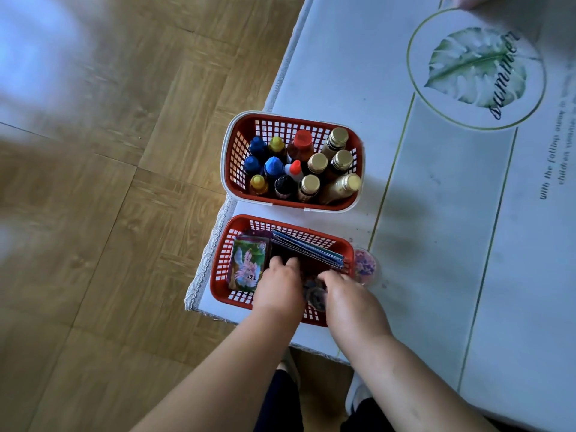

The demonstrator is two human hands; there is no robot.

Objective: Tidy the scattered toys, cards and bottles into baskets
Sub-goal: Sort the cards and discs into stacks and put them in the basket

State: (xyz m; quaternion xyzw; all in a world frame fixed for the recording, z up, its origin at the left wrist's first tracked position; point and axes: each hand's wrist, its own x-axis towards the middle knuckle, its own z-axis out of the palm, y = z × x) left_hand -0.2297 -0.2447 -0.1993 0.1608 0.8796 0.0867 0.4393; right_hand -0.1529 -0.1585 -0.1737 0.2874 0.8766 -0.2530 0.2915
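Two red mesh baskets sit at the table's left edge. The far basket (232,157) holds several upright bottles (300,145) with blue, yellow, red and gold caps. The near basket (219,275) holds a colourful card stack (247,263) at its left and blue-edged cards (308,247) leaning at its back. Both hands reach into the near basket. My left hand (279,288) rests fingers-down beside the colourful cards. My right hand (343,299) lies over small dark round toys (313,294); what either hand grips is hidden.
A clear round lid or toy with purple bits (364,266) lies on the white tablecloth (436,213) just right of the near basket. The wood floor (109,213) is to the left. Another person's hand shows at the top right corner (467,1).
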